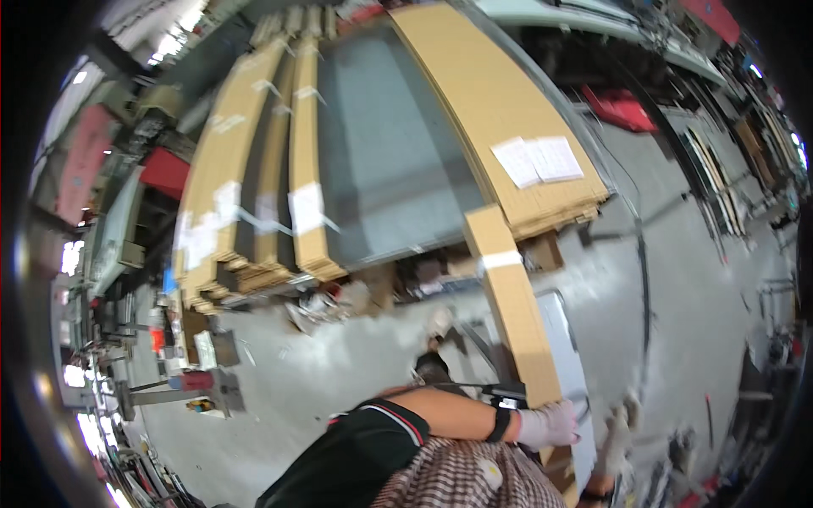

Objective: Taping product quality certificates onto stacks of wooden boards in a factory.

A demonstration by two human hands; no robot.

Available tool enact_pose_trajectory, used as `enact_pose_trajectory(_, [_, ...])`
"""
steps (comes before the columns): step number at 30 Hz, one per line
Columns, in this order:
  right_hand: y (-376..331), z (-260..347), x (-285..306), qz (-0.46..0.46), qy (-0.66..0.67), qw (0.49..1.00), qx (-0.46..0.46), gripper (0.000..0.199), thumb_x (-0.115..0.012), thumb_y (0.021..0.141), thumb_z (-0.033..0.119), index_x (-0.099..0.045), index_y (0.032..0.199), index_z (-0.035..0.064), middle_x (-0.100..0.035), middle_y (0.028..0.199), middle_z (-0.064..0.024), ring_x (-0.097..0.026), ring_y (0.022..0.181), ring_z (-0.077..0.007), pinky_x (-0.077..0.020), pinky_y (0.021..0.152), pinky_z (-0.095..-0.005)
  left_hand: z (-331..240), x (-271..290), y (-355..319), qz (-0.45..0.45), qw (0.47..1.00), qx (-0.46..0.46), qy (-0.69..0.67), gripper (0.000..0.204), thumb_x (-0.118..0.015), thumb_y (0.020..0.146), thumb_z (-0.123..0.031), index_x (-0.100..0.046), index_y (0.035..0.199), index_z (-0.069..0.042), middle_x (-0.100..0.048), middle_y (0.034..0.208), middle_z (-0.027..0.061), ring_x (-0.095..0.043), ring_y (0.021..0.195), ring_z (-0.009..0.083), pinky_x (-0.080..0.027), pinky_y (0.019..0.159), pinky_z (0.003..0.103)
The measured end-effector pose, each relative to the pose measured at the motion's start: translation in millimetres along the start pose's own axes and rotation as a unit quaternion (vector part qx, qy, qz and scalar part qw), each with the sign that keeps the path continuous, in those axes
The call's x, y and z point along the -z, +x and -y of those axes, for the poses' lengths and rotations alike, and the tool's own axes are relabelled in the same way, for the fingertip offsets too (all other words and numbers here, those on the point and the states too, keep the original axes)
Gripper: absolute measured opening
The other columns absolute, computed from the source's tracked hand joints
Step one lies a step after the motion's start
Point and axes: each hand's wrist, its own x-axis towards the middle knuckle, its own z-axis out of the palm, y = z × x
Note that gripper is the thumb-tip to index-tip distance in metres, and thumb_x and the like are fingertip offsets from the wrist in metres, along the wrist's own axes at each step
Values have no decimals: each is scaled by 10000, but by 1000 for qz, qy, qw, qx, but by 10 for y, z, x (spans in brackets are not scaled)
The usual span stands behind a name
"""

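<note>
A long, narrow cardboard box (518,309) with a white band around it runs from the stacked cartons toward my body. My left hand (549,426), in a pale glove, lies across its near part with the fingers curled over the right edge. Beyond my hand, a further piece of brown cardboard (559,464) shows at my waist. To the right of the box, my gloved right hand (616,440) is somewhat blurred, its fingers stretched forward and apart. Nothing shows in that hand. A pale flat panel (561,339) stands alongside the box's right side.
Ahead is a low stack with long cardboard cartons (474,85) and a wide grey panel (389,144) between them. Paper sheets (538,161) lie on the right carton. A dark cable (644,288) crosses the grey floor (686,279). Shelving and clutter line both sides.
</note>
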Motion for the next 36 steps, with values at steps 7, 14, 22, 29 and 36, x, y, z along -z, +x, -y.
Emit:
enact_pose_trajectory(7, [-717,-29,938,-116,-1,989,95,402,-593,992,212,-541,1359,55,-583,1227,-65,-578,1040,-147,-478,862,-289,-87,1147,176,121,991,51,3,673,-844,612,-323,-550,1204,-197,-654,963,55,-664,955,291,-500,776,442])
enact_pose_trajectory(14, [-1001,302,87,16,47,993,106,372,-585,988,198,-549,1325,46,-597,1211,-78,-597,1034,-160,-495,857,-299,110,1131,-486,-96,950,71,-288,1020,-881,539,-242,-453,1454,-103,-580,1313,145,-539,1234,346,-429,1043,430])
enact_pose_trajectory(22, [-1506,579,-949,207,84,973,65,338,-575,982,182,-558,1286,36,-612,1193,-93,-618,1028,-174,-515,851,-311,532,340,-2366,-119,933,183,-285,980,-898,553,-146,-474,1437,-134,-559,1372,131,-503,1291,327,-384,1123,436])
enact_pose_trajectory(29, [-1820,279,-1775,377,127,917,36,309,-567,978,168,-567,1252,27,-625,1177,-106,-636,1023,-186,-533,846,-322,-27,574,-2954,-323,853,180,-368,933,-927,637,-249,-439,1414,-80,-546,1386,141,-491,1326,322,-334,1169,456])
enact_pose_trajectory(36, [-1901,32,-1825,379,317,828,-264,243,-609,934,106,-589,1152,-2,-664,1068,-106,-663,988,-200,-564,812,-342,-436,664,-3021,-385,831,137,-378,938,-911,723,-379,-362,1429,-96,-542,1382,160,-485,1353,345,-148,1238,553])
